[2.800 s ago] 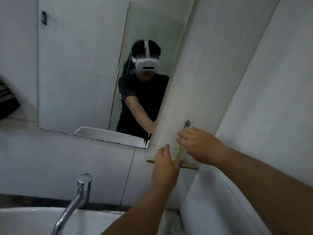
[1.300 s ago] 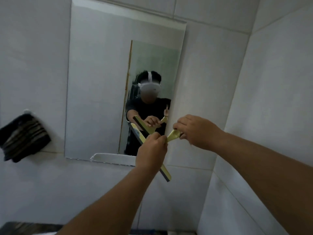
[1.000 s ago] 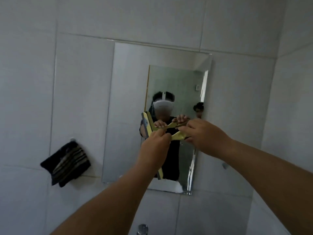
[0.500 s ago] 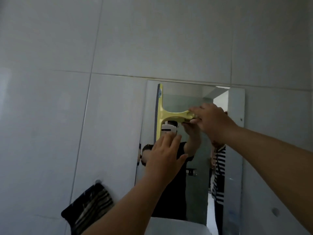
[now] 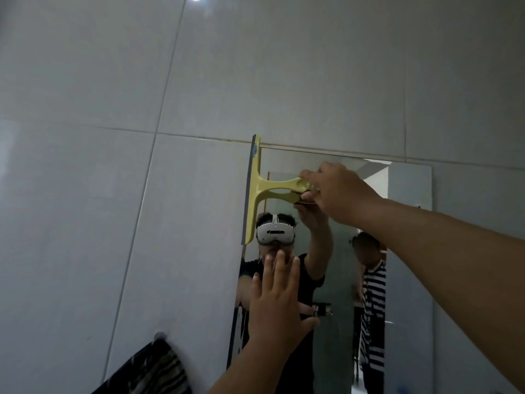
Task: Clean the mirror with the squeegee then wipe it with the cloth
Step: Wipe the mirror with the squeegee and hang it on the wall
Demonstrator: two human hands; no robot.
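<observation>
— Where's the squeegee relative to the mirror?

— I have the yellow squeegee (image 5: 253, 191) at the mirror's (image 5: 409, 251) upper left corner. Its blade stands upright along the mirror's left edge, the top end level with the mirror's top edge. The handle points sideways across the glass, toward the mirror's middle.

— And your grip on it?

— My right hand (image 5: 338, 191) is clamped on the end of the handle, fingers curled round it, up near the mirror's top edge.

— The other hand?

— My left hand (image 5: 277, 302) is lower, in front of the mirror's left half, below the squeegee. The fingers are spread and straight, holding nothing. I cannot tell whether the palm touches the glass.

— The cloth?

— A dark striped cloth (image 5: 153, 371) hangs from a small peg (image 5: 160, 335) on the tiled wall (image 5: 113, 194), left of the mirror and near its lower part. Neither hand is on it.

— Anything in the glass?

— The reflection of a person in a white headset with one arm raised, and a second person in a striped top toward the mirror's right side.
</observation>
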